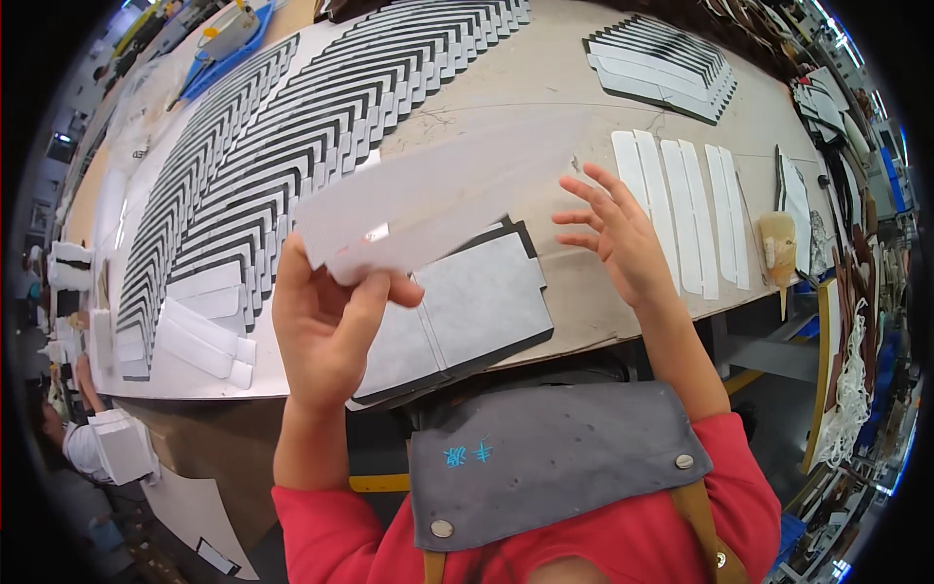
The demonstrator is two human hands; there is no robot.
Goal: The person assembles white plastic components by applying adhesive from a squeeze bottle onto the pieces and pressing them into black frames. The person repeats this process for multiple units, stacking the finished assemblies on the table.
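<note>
My left hand (pixel 331 321) grips a long white card-like panel (pixel 428 209) by its near left end, thumb on one side and fingers on the other. The panel is tilted up above the table, and its far end is blurred. To the right, my right hand (pixel 618 234) is raised with its fingers spread, holding nothing and apart from the panel. Below the held panel lies a pale grey board with black borders (pixel 486 302) at the table's front edge; part of it is hidden by my left hand and the panel. White strips (pixel 676 209) lie beyond my right hand.
Long overlapping rows of black-edged white pieces (pixel 292 146) cover the table's left side. A smaller fanned stack (pixel 662 68) sits at the far right. Loose white pieces (pixel 204 341) lie front left. A brush (pixel 778 248) rests at the right edge; a blue tray (pixel 229 49) stands far left.
</note>
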